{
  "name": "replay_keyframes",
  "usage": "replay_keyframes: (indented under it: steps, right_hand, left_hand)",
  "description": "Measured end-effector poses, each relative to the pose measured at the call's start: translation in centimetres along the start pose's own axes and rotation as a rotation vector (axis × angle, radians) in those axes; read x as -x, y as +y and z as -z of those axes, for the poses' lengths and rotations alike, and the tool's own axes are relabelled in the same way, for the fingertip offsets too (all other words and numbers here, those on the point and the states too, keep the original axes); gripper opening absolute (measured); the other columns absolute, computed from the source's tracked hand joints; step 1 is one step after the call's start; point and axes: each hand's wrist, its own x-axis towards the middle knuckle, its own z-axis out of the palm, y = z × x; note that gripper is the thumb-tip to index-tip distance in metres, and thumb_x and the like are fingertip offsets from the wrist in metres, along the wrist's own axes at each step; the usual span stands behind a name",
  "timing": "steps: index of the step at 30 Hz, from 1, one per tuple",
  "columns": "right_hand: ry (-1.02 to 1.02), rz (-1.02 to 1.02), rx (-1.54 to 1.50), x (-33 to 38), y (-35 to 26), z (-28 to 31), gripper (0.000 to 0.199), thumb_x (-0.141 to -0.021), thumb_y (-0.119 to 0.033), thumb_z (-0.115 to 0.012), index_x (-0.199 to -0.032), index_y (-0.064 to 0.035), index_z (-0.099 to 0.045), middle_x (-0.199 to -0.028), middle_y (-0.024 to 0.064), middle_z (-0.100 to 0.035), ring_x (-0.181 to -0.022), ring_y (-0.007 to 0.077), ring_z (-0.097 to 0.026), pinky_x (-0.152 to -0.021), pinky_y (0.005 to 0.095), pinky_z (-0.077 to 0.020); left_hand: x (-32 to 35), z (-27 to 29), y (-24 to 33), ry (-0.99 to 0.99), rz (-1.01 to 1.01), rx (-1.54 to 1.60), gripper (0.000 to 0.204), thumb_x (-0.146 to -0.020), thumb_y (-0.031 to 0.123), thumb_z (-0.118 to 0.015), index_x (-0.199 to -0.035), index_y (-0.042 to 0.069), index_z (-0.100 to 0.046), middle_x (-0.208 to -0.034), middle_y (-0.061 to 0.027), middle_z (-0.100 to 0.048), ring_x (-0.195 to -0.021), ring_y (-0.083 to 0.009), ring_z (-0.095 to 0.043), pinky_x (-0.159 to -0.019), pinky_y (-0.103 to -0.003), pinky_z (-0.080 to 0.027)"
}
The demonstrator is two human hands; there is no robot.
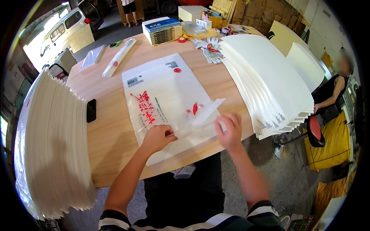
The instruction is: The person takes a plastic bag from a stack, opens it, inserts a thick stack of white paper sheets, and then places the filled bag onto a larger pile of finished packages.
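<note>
Lying mid-frame: flat white red-printed plastic packet (175, 98) | left hand (157, 138) curled, right hand (230, 131) half-curled, blurred; we can't tell either's hold | likely light, slippery; pinch its edges

Blk phone (91, 110) flat on tbl (106, 142), L side. Wht gloves (214, 57) far end, red tape roll (182, 39) to their L. Bkgd L: wht van (65, 30). R: red/blk stool (315, 130) by ylw sack (331, 144).

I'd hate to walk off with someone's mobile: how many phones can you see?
1: a black phone near the table's left edge, between the tall stack and the bag. Others may be hidden.
</note>
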Motion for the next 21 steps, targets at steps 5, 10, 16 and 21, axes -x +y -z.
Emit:
replay_keyframes:
  steps: [5, 10, 16, 21]
  right_hand:
    - [-0.452, -1.214, -1.094, 9.8, -6.0, -3.5, 0.029, -0.093, -0.028, -0.066, -0.105, -0.0015, -0.068, -0.094, 0.0028, -0.068, -0.080, 0.0104, -0.062, -0.065, 0.0243, -0.0478]
    - [-0.314, -1.320, -1.281, 4.2, -6.0, -6.6, 0.026, -0.095, -0.024, -0.063, -0.107, -0.0013, -0.064, -0.099, 0.0085, -0.069, -0.080, 0.0153, -0.064, -0.069, 0.0279, -0.0499]
    - [-0.128, -1.389, -1.360, 6.7, -3.7, -8.0, 0.026, -0.091, -0.011, -0.064, -0.115, -0.0024, -0.058, -0.103, 0.0112, -0.067, -0.083, 0.0184, -0.065, -0.072, 0.0300, -0.0513]
    - [0.431, -1.546, -1.416, 5.2, 2.4, -4.7, 0.028, -0.088, 0.004, -0.055, -0.114, -0.0050, -0.057, -0.104, 0.0142, -0.065, -0.092, 0.0246, -0.064, -0.076, 0.0387, -0.0535]
  left_hand:
    - [-1.9, 0.4, 2.1, -0.104, 0.118, 0.069, 0.026, -0.084, 0.028, -0.072, -0.083, 0.003, -0.066, -0.059, -0.0058, -0.056, -0.054, -0.0171, -0.053, -0.054, -0.032, -0.043]
    - [-2.4, 0.8, 3.0, -0.163, 0.104, 0.200, 0.023, -0.089, 0.022, -0.069, -0.086, 0.000, -0.062, -0.059, -0.0024, -0.053, -0.054, -0.0080, -0.050, -0.051, -0.026, -0.040]
    - [-1.4, 1.2, -1.6, 0.278, 0.081, 0.557, 0.010, -0.095, 0.012, -0.057, -0.093, 0.002, -0.060, -0.067, -0.0028, -0.057, -0.055, -0.0095, -0.053, -0.051, -0.027, -0.043]
    - [0.4, 7.5, -4.3, 0.619, 0.192, 0.791, 0.010, -0.100, 0.009, -0.049, -0.098, 0.004, -0.058, -0.081, -0.0026, -0.062, -0.065, -0.0110, -0.060, -0.057, -0.027, -0.052]
